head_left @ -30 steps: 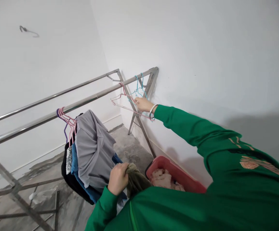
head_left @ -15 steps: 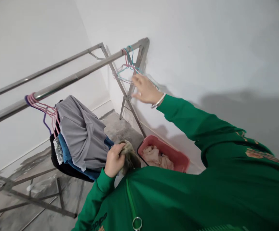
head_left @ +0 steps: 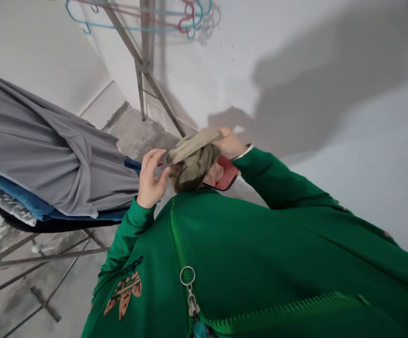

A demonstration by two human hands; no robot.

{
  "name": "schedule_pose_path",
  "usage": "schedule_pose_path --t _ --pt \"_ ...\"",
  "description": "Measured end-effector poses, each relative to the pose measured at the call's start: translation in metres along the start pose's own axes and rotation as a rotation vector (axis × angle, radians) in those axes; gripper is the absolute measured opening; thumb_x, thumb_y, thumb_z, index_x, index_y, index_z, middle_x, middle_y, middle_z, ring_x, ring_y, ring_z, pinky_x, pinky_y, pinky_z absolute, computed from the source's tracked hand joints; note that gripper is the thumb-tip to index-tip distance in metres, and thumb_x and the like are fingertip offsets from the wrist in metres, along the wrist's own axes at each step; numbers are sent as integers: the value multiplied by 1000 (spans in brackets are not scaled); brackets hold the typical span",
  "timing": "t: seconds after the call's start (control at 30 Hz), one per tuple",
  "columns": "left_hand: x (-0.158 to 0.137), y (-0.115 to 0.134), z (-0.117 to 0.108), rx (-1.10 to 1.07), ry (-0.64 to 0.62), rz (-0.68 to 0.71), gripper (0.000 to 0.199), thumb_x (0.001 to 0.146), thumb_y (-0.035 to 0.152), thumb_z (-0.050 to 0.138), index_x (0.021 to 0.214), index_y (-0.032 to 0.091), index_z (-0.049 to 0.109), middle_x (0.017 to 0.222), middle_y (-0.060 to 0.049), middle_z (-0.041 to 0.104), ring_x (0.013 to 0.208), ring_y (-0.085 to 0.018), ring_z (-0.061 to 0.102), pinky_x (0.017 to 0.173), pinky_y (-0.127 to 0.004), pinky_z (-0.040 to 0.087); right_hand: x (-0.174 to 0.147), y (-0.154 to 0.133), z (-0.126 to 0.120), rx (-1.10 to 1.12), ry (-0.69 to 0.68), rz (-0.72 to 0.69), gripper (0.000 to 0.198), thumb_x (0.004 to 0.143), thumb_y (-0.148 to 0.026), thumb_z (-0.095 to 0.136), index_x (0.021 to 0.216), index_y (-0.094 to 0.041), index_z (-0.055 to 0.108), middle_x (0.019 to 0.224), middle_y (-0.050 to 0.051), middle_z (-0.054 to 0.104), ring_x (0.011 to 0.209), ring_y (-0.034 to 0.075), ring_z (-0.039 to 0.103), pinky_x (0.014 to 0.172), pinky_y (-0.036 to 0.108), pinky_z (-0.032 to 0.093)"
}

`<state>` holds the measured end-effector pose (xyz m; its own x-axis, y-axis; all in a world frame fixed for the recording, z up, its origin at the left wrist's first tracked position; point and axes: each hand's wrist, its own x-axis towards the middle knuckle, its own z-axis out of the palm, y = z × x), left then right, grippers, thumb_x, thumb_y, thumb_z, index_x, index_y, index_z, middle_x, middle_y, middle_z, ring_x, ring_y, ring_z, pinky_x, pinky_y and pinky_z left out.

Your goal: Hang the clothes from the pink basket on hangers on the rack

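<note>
An olive camouflage garment with a plain band along its top hangs bunched in front of my chest. Gripping the band's right end is my right hand, its fingers blurred and partly behind the cloth. My left hand is open at the garment's left edge, thumb and fingers apart; whether the thumb touches the cloth I cannot tell. Behind the garment, a red basket with pale pink cloth inside is mostly hidden.
To the left hang a grey garment, a blue one and others. Blue and pink hangers are at the top. Metal rack legs stand by the white wall. Crossed rack bars lie low on the left.
My right hand has come down from the hangers and taken hold of the garment's band. My left hand has loosened its grip and opened. The view has tilted downward and closer.
</note>
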<state>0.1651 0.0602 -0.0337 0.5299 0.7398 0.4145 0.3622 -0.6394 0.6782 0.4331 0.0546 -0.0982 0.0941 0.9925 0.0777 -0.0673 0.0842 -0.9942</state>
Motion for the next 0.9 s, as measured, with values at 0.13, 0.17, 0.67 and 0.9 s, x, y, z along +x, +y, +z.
schedule_pose_path --t 0.13,0.17,0.67,0.9 --pt "-19 -6 -2 -57 -151 -58 33 94 34 50 122 19 54 123 -12 54 103 -18 61 83 -32 57 -16 -29 -54 -23 213 -38 29 66 -32 80 88 -16 68 88 0 73 89 12 66 90 32 53" --pt "-25 -7 -4 -74 -192 -80 31 94 35 49 120 19 55 120 -12 56 97 -16 63 80 -31 57 -19 -32 -60 -38 256 -55 26 67 -30 80 86 -17 69 89 0 73 88 12 66 90 32 53" --pt "-98 25 -90 -16 -249 -160 22 95 26 47 106 15 62 98 -12 71 91 -17 68 81 -28 55 31 27 -12 -885 -59 319 40 71 -18 70 111 -16 66 127 19 61 125 33 54 109 45 40" --pt "-85 72 -158 316 402 -143 22 93 20 49 111 21 62 111 -9 66 106 -18 63 92 -33 54 54 -17 159 -200 -696 -73 44 80 -40 63 120 -23 59 111 9 68 94 23 67 91 46 54"
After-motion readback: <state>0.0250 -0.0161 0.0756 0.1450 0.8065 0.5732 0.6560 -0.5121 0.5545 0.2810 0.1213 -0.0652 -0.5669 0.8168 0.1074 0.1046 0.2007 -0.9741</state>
